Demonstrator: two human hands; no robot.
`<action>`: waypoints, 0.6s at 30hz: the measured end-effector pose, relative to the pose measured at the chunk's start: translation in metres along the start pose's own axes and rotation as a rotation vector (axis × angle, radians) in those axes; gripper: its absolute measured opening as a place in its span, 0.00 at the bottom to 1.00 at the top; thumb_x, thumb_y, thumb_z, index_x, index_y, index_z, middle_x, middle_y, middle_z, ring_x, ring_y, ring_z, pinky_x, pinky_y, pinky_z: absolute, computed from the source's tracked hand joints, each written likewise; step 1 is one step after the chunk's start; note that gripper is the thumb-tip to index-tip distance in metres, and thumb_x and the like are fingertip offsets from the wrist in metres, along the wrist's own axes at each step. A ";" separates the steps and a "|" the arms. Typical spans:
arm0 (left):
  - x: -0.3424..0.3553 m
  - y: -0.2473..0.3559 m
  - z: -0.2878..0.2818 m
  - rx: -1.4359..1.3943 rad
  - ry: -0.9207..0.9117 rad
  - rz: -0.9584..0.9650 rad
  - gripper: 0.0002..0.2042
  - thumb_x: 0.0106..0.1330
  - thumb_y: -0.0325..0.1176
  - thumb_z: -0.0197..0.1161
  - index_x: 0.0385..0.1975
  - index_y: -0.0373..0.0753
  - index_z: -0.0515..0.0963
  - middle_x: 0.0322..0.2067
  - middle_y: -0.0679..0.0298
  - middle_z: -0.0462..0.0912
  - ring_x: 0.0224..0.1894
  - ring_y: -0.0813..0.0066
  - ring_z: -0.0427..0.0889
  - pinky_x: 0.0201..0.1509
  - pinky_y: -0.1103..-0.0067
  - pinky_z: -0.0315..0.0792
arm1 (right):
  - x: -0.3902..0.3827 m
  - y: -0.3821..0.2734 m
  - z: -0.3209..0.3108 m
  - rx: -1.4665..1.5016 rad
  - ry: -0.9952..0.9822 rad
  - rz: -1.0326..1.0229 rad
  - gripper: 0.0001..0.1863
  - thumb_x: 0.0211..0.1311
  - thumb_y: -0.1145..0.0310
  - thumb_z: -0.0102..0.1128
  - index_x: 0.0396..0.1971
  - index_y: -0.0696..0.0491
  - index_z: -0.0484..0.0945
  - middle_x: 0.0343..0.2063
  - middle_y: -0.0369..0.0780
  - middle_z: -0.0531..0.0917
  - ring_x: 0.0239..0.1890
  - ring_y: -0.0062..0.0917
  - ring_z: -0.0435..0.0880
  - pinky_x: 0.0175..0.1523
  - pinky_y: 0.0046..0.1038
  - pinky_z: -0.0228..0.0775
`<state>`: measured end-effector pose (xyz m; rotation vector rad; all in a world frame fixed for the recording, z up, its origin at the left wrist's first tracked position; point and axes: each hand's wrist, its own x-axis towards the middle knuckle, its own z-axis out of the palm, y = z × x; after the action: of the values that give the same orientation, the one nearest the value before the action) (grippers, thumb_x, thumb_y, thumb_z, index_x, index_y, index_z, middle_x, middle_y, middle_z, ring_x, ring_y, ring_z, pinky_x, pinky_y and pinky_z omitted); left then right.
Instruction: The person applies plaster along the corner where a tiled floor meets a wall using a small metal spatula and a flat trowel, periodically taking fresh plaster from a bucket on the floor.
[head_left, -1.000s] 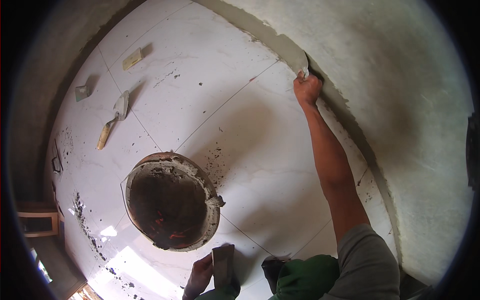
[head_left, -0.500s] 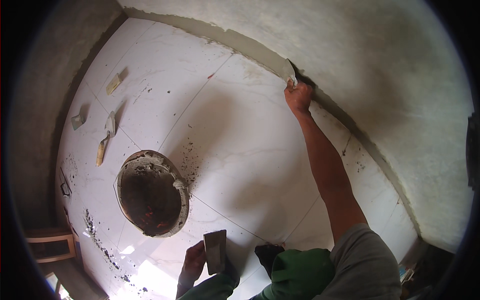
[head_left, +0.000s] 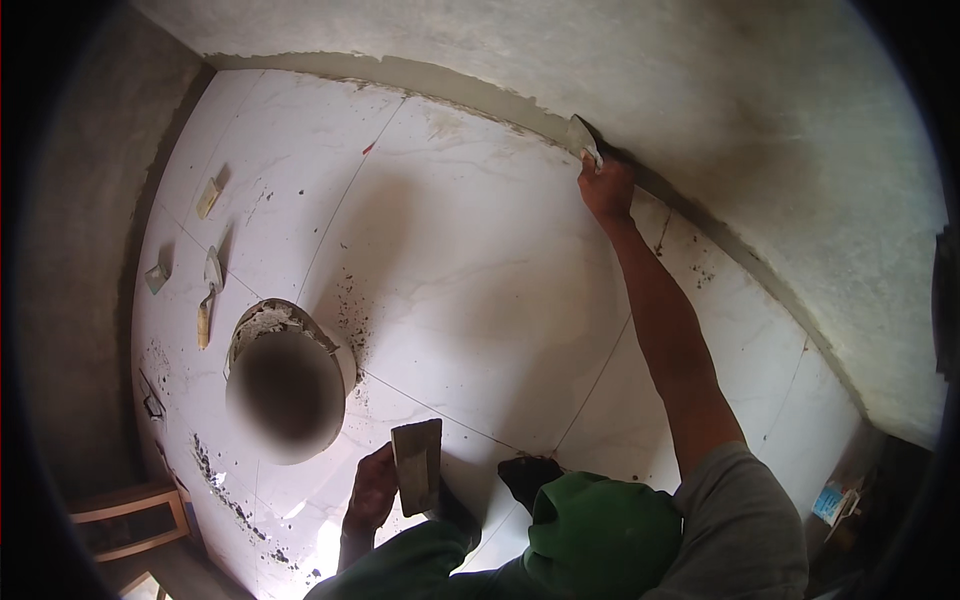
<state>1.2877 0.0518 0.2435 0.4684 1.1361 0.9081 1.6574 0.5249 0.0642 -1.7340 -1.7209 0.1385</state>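
My right hand (head_left: 608, 188) reaches far forward, its fingers closed round a trowel (head_left: 585, 136) whose metal blade lies against the wet mortar band (head_left: 470, 92) along the foot of the wall (head_left: 760, 90). Most of the handle is hidden in the fist. Close to my body, my left hand (head_left: 370, 490) grips a flat rectangular plastering float (head_left: 416, 465), held upright with one broad face showing; its grip is out of sight. A bucket (head_left: 348, 362) with mortar-crusted rim stands on the floor to the left; its inside is blurred.
Another trowel (head_left: 211, 275) with a wooden handle lies on the white tile floor (head_left: 480, 240) at left, near two small blocks or pads (head_left: 208, 197). Mortar crumbs (head_left: 235, 505) are scattered about. A wooden-framed piece (head_left: 130, 520) stands at lower left, a blue-labelled item (head_left: 828, 502) at lower right.
The view has shifted, so the floor and bucket sit differently in it. My right hand and the trowel remain at the mortar band, slightly further right. The left hand still holds the float.
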 end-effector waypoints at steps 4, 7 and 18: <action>-0.002 0.001 0.011 0.006 -0.058 0.042 0.54 0.58 0.67 0.77 0.72 0.25 0.67 0.64 0.55 0.81 0.65 0.65 0.81 0.71 0.66 0.74 | -0.010 0.025 -0.020 -0.017 0.021 0.055 0.20 0.69 0.56 0.66 0.35 0.61 0.87 0.30 0.59 0.86 0.36 0.58 0.87 0.43 0.51 0.80; -0.005 0.003 0.016 0.027 -0.077 0.069 0.57 0.56 0.70 0.77 0.72 0.24 0.66 0.65 0.53 0.80 0.66 0.64 0.80 0.72 0.65 0.74 | -0.016 0.050 -0.038 -0.027 0.111 -0.011 0.22 0.71 0.53 0.65 0.33 0.61 0.87 0.27 0.58 0.86 0.35 0.58 0.87 0.42 0.51 0.80; 0.010 -0.005 0.037 0.143 -0.079 0.034 0.28 0.79 0.43 0.57 0.69 0.27 0.70 0.56 0.55 0.85 0.57 0.69 0.85 0.62 0.71 0.80 | -0.133 0.050 -0.220 0.459 -0.414 0.417 0.12 0.73 0.61 0.67 0.40 0.55 0.84 0.27 0.40 0.86 0.25 0.28 0.86 0.31 0.34 0.78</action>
<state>1.3249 0.0607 0.2482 0.6372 1.1284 0.8336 1.7985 0.3243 0.1549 -1.7546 -1.4106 1.0555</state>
